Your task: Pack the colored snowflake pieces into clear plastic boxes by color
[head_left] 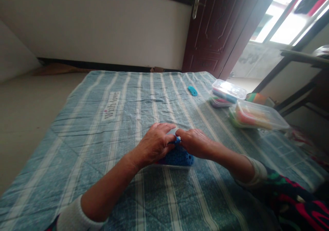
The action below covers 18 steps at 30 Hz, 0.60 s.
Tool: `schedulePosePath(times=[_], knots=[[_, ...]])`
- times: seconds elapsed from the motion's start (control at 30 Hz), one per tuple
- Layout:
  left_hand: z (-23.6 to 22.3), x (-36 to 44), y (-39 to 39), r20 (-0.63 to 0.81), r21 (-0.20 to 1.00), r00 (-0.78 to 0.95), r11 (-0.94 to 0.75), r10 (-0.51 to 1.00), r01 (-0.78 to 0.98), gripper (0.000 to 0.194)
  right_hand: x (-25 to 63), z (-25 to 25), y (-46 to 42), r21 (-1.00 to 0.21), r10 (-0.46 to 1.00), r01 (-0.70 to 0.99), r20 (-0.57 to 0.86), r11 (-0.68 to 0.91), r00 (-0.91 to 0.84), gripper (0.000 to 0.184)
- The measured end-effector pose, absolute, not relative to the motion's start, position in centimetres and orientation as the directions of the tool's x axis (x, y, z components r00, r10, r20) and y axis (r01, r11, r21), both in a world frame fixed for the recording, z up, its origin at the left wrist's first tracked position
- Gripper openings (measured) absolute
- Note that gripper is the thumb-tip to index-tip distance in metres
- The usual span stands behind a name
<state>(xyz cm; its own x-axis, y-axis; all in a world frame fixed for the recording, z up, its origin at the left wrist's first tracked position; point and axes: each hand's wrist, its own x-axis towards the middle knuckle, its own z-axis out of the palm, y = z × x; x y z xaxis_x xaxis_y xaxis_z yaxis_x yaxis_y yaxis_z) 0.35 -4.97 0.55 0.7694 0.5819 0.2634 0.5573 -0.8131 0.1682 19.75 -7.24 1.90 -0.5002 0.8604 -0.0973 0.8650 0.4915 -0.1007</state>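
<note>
Crochet (177,158), one dark blue piece, sits at the centre of the view on top of a shallow clear plastic box (172,167), whose pale rim shows below it. Two bare hands meet over it. The left hand (154,144) is curled, its fingers bent over the top edge of the crochet. The right hand (194,142) reaches in from 3 o'clock, and its fingertips (178,132) pinch a small raised tuft of blue yarn (178,140), close against the left fingers. Something pale shows between the hands, perhaps a tool, though it is too hidden to tell. Both hands appear to be gripping the work.

All of this rests on a quilted bedspread (64,155) with blue-green and white stripes and one printed "With love" label (111,105) at 11 o'clock. One small teal crocheted piece (192,91) lies at 12 o'clock. Three clear plastic boxes sit at 2 o'clock: two stacked or overlapping (228,91) and a larger one (258,115) nearer, holding coloured contents. A striped cloth (257,98) lies just behind them. A dark wooden door (210,32) with a metal handle (195,7) stands at 1 o'clock, and one bright window (285,22) at 2 o'clock.
</note>
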Motion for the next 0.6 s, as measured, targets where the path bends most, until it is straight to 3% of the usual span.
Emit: schedulePosePath(times=[0.6], knots=[[1.31,0.42,-5.15,0.261,0.177,0.78,-0.822,0.569,0.541,0.021,19.24,1.22,-7.14,-0.125,0.873,0.875,-0.091,0.467,-0.479,0.034]])
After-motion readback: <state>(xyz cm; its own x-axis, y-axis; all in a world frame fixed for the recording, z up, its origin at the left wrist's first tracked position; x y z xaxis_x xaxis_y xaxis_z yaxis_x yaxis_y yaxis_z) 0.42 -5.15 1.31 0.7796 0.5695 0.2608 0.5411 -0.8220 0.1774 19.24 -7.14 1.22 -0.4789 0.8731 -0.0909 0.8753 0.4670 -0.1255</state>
